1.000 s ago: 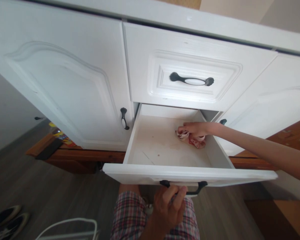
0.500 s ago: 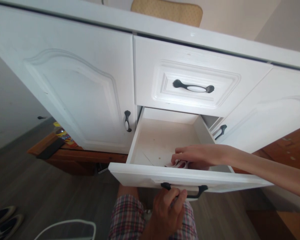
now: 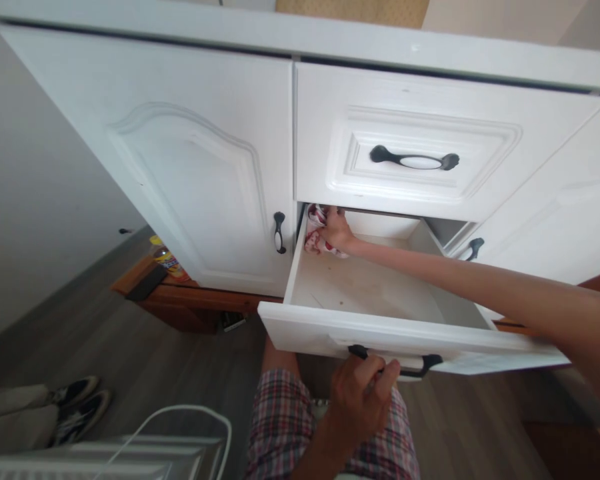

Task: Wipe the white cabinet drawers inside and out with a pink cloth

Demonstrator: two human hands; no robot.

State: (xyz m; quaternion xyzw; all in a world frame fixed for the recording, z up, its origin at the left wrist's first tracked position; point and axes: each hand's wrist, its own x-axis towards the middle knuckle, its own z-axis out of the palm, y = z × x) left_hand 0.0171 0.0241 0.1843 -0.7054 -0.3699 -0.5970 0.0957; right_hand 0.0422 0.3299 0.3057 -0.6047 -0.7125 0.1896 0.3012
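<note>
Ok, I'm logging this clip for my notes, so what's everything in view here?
cloth: one, red and white, back left corner of the open drawer
open drawer: one, white, pulled out below the shut drawer
drawer handle: one, black, on the open drawer's front
shut drawer: one, white, black handle, above
cabinet doors: two, white, either side
bottle: one, yellow, on a wooden ledge, left
shoes: a pair, dark, on the floor, lower left
shorts: plaid, below
right hand: on the cloth
left hand: gripping the drawer handle
</note>
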